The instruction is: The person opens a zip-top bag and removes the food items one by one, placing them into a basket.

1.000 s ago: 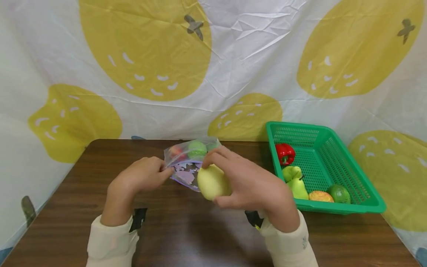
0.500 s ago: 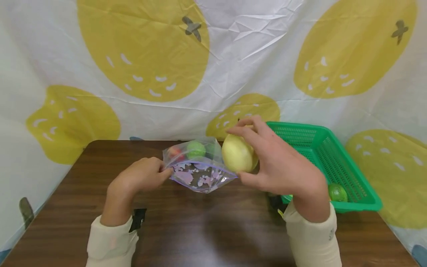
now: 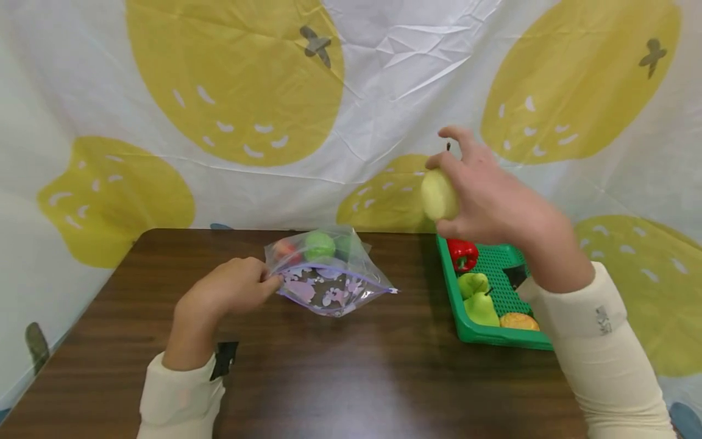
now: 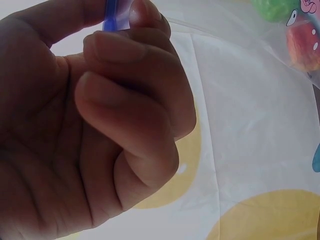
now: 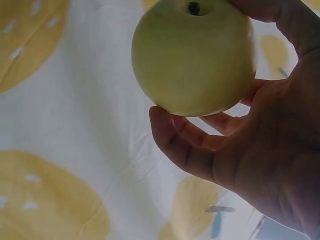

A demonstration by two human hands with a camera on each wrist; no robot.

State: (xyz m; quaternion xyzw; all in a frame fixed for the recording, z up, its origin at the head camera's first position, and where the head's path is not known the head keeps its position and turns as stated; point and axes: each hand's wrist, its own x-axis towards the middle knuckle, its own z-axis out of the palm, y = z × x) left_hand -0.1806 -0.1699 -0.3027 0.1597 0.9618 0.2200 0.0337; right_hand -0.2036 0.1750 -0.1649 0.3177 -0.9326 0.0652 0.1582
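Observation:
My left hand point(image 3: 230, 289) pinches the left corner of a clear zip bag point(image 3: 362, 268) with a purple seal; its mouth gapes open toward me. A reddish fruit point(image 3: 286, 250) and a green round one point(image 3: 320, 245) show through its plastic. The left wrist view shows the blue-purple zip strip point(image 4: 110, 15) between thumb and finger. My right hand point(image 3: 488, 195) grips a pale yellow-green apple point(image 3: 439, 195), raised above the table's far edge, left of the basket. In the right wrist view the fingers curl around the apple point(image 5: 195, 60), its dark stem end at the top.
A green plastic basket point(image 3: 466, 330) stands at the right, partly hidden by my right arm. It holds a red bell pepper point(image 3: 462, 255), green pears point(image 3: 482, 310) and an orange-yellow fruit point(image 3: 518, 321). A lemon-printed cloth point(image 3: 384, 91) hangs behind the brown table point(image 3: 307, 378).
My right hand has carried the apple from the bag's mouth up and to the right, away from the bag. My left hand has stayed on the bag's corner.

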